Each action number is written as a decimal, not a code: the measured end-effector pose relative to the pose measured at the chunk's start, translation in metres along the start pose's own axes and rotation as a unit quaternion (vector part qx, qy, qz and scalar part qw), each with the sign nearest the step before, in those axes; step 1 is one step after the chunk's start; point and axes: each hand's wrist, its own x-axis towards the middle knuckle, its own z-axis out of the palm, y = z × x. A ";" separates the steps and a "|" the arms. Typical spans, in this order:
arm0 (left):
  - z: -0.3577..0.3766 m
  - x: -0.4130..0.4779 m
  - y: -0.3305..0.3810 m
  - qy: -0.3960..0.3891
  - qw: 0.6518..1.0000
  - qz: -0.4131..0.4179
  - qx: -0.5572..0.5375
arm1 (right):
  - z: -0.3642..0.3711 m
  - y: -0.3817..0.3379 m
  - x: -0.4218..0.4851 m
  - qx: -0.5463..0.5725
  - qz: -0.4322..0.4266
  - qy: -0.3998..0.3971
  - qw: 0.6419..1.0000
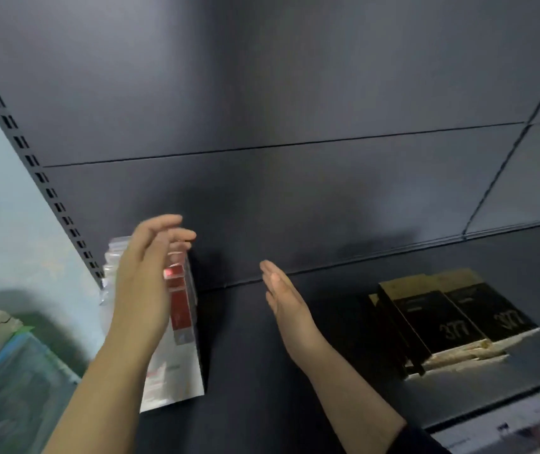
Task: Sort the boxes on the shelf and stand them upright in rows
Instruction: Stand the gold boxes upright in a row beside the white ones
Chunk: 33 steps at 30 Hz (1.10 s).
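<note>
White boxes with red panels stand upright in a row at the left end of the dark shelf. My left hand is flat and straight-fingered in front of the row's right face, hiding most of it; contact cannot be made out. My right hand hovers open over the middle of the shelf, palm facing left, holding nothing. Black and gold boxes marked 377 lie flat in a small pile at the right of the shelf.
The dark back panel rises behind the shelf, with a slotted upright post at the left. Left of the shelf, a pale wall and plastic-wrapped goods sit lower down. The shelf's front edge runs at lower right.
</note>
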 end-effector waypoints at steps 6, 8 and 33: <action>0.102 -0.015 -0.032 -0.143 0.982 -0.116 -0.033 | -0.054 -0.036 -0.025 -0.001 -0.027 0.097 0.995; 0.134 -0.036 -0.048 -0.155 0.971 -0.176 -0.035 | -0.077 -0.046 -0.037 -0.017 -0.035 0.122 0.992; 0.236 -0.139 -0.095 0.005 0.927 -0.370 -0.060 | -0.347 -0.081 -0.060 -0.418 0.123 0.131 0.891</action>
